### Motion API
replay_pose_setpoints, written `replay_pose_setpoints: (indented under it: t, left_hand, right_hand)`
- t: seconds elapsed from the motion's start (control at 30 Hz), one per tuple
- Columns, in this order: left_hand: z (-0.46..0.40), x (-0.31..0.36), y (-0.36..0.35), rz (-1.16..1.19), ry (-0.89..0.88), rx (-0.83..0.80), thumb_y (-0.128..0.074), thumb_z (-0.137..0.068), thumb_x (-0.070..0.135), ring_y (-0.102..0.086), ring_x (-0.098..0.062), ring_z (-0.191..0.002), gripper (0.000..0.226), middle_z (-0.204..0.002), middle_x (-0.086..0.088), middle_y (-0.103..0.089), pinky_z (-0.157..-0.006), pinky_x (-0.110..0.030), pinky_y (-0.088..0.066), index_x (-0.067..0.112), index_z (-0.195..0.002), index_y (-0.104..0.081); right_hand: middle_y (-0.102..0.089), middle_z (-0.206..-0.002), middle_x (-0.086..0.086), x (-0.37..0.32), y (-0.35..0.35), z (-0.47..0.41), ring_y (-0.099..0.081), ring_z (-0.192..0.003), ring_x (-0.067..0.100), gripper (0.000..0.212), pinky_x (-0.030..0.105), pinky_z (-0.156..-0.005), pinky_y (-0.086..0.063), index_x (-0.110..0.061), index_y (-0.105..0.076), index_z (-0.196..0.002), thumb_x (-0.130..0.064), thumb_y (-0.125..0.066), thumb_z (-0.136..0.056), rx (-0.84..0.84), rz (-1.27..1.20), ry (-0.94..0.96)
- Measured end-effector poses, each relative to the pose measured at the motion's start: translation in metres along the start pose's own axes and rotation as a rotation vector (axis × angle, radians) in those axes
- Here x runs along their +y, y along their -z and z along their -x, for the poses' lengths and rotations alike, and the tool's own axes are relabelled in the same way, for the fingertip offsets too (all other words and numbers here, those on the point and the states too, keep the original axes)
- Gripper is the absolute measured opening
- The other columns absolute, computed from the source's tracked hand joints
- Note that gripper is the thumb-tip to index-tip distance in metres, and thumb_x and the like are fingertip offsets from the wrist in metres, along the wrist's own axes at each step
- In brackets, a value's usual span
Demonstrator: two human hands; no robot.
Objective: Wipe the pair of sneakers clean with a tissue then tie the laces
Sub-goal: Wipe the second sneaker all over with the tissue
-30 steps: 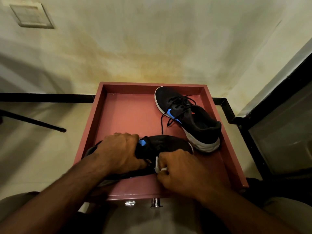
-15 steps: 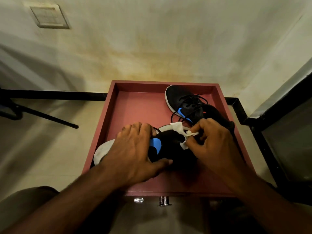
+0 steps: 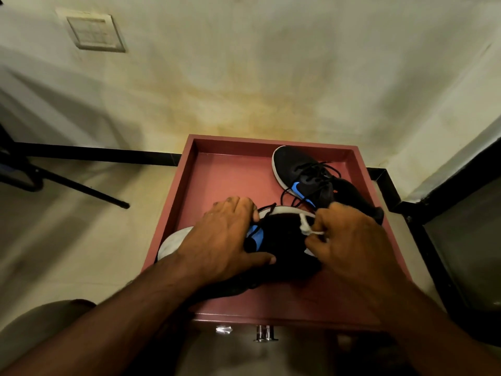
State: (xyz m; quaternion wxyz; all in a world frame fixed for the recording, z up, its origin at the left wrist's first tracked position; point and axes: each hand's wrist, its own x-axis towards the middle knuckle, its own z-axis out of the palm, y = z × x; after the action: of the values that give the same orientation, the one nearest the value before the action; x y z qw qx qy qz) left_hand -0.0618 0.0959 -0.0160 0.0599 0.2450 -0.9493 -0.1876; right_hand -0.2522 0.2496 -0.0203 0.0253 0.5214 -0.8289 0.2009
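At the near edge of the scene, two bare forearms reach forward over a shallow square pink-red tray [image 3: 173, 221] with raised sides, which rests on a low stand above a pale tiled floor. A small chrome knob [image 3: 265, 333] shows just under the tray's near rim. In the near half of the tray lies a black fabric sneaker with a white sole and a blue side mark [image 3: 282, 240], tipped on its side so that its pale sole faces away and its heel end overhangs the tray's left rim. The left hand [image 3: 222, 237] grips this shoe across its middle, fingers curled over the far side near the sole and thumb pressed along the near side of the upper. To the right, the right hand [image 3: 349, 237] has its fingers bent in, pinching a small crumpled white tissue [image 3: 307, 226] against the toe part of the same shoe, close to the white sole edge; most of the tissue is hidden inside the fingers. A loose black lace of this shoe shows just beyond the left hand's fingertips.

Farther back, in the tray's far right corner, the second black sneaker with a white sole and blue mark [image 3: 301, 172] stands upright on its sole, toe pointing far-left, its black laces untied and trailing onto the tray floor. The right hand partly covers its heel. Beyond the tray rises a stained cream wall with a pale square switch plate [image 3: 95, 32] at the far left. A dark metal chair leg [image 3: 81, 188] slants across the floor on the left.
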Motion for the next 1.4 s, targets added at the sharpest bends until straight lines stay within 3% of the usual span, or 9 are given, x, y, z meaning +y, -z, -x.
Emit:
replay_pose_setpoints:
  t: [0.23,0.37,0.43,0.53,0.7,0.8,0.93,1.17,1.4]
  left_hand:
    - [-0.004,0.002,-0.005,-0.038,-0.044,0.002,-0.073,-0.071,0.067,-0.038,-0.013,-0.084,0.06,-0.096,0.012,-0.039,-0.077,-0.031,-0.035,0.032,-0.101,-0.034]
    - [-0.003,0.002,-0.006,-0.041,-0.062,0.012,-0.067,-0.073,0.065,-0.039,-0.014,-0.082,0.055,-0.094,0.011,-0.04,-0.077,-0.033,-0.038,0.028,-0.1,-0.038]
    - [-0.003,0.001,-0.004,-0.051,-0.034,-0.004,-0.071,-0.072,0.07,-0.038,-0.013,-0.083,0.06,-0.093,0.012,-0.04,-0.076,-0.029,-0.033,0.03,-0.099,-0.035]
    - [-0.006,0.0,0.001,-0.038,-0.004,-0.048,-0.073,-0.069,0.076,-0.041,-0.011,-0.089,0.064,-0.097,0.013,-0.041,-0.079,-0.028,-0.038,0.034,-0.1,-0.036]
    - [-0.008,0.001,-0.003,-0.066,-0.04,-0.055,-0.072,-0.068,0.076,-0.039,-0.013,-0.087,0.065,-0.097,0.013,-0.04,-0.077,-0.028,-0.034,0.034,-0.099,-0.033]
    - [-0.012,-0.002,-0.004,-0.067,-0.066,-0.057,-0.068,-0.069,0.073,-0.037,-0.014,-0.084,0.062,-0.095,0.012,-0.038,-0.076,-0.03,-0.032,0.031,-0.099,-0.034]
    - [-0.007,-0.002,-0.005,-0.012,-0.073,-0.032,-0.067,-0.071,0.065,-0.037,-0.012,-0.079,0.053,-0.09,0.014,-0.039,-0.074,-0.029,-0.034,0.027,-0.099,-0.042]
    - [-0.011,-0.002,0.008,-0.004,0.028,-0.118,-0.072,-0.07,0.078,-0.043,-0.011,-0.092,0.065,-0.1,0.013,-0.043,-0.081,-0.029,-0.042,0.032,-0.103,-0.04]
    - [-0.011,-0.002,0.008,0.016,0.03,-0.103,-0.075,-0.069,0.076,-0.043,-0.009,-0.089,0.064,-0.097,0.015,-0.044,-0.075,-0.025,-0.038,0.032,-0.101,-0.042]
  right_hand:
    - [-0.061,-0.088,-0.001,-0.036,-0.029,0.007,-0.061,-0.08,0.022,0.004,0.035,-0.07,-0.051,-0.014,-0.062,-0.088,-0.013,-0.06,-0.084,-0.013,-0.215,0.146]
    - [-0.067,-0.099,0.001,-0.047,-0.03,0.001,-0.065,-0.089,0.023,0.018,0.036,-0.074,-0.055,-0.016,-0.068,-0.099,-0.015,-0.059,-0.084,-0.058,-0.139,0.319]
    - [-0.064,-0.09,-0.005,-0.032,-0.018,-0.001,-0.065,-0.08,0.022,0.006,0.034,-0.063,-0.05,-0.021,-0.066,-0.091,-0.023,-0.067,-0.086,0.003,-0.046,0.179]
    - [-0.045,-0.071,-0.01,-0.004,-0.005,0.004,-0.053,-0.065,0.019,0.032,0.03,-0.061,-0.036,-0.029,-0.046,-0.071,-0.034,-0.073,-0.088,-0.045,0.018,-0.104]
    - [-0.044,-0.067,-0.01,-0.001,-0.012,0.011,-0.05,-0.062,0.015,0.043,0.024,-0.054,-0.029,-0.03,-0.037,-0.067,-0.023,-0.074,-0.087,-0.039,-0.065,-0.153]
    - [-0.06,-0.084,-0.003,-0.029,-0.025,0.002,-0.06,-0.078,0.02,0.006,0.027,-0.065,-0.043,-0.018,-0.062,-0.084,-0.014,-0.063,-0.087,0.038,-0.184,0.042]
    - [-0.066,-0.094,0.002,-0.052,-0.033,0.0,-0.063,-0.085,0.019,0.02,0.033,-0.074,-0.056,-0.013,-0.069,-0.099,-0.014,-0.052,-0.09,-0.015,-0.206,0.314]
    - [-0.047,-0.077,-0.012,0.005,-0.004,0.007,-0.05,-0.066,0.005,0.022,0.015,-0.057,-0.027,-0.022,-0.062,-0.08,-0.035,-0.067,-0.097,-0.126,-0.054,-0.106]
    - [-0.066,-0.099,-0.004,-0.005,0.021,0.004,-0.07,-0.087,0.01,0.012,0.02,-0.068,-0.057,-0.016,-0.067,-0.094,-0.01,-0.077,-0.09,0.276,-0.515,-0.023]
